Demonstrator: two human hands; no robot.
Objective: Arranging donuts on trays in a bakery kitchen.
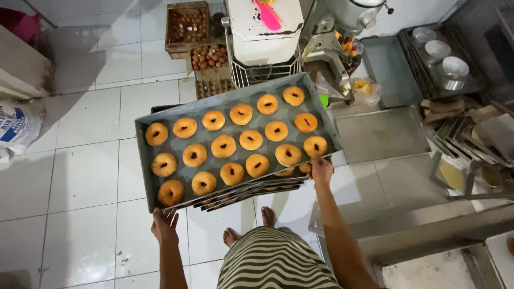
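Nearest you: striped skirt [273,262] and bare feet [249,227] on the white tile floor [80,176], standing square under the load.

Your left hand [164,225] is at the near-left corner of the top tray [160,120], fingers curled up under the rim, palm bearing weight from below. Closed on the edge, though how tightly I can't tell, since the tray hides the fingertips.

Your right hand [321,171] clamps the near-right edge, thumb on top beside the closest ring. Hands set wide at opposite corners, which keeps a long tray from twisting.

The tray is held roughly level at waist height, skewed so the left end sits nearer you. It carries rows of golden ring-shaped pastries [235,144], spaced apart and not touching, so level matters or they slide.

Just beneath, a stack of more trays [251,190] fans out at the near edge; some hold pastries too. Whether you're carrying the stack or it rests on something is hidden.

Right of you: steel worktable [385,134] with an empty pan, then round tins [444,59] further back.

Beyond the tray: white mixer with wire guard [262,32], pink scraper [267,15] on top. Farthest: egg crates [187,27] on the floor. Far left, a white sack [16,126].
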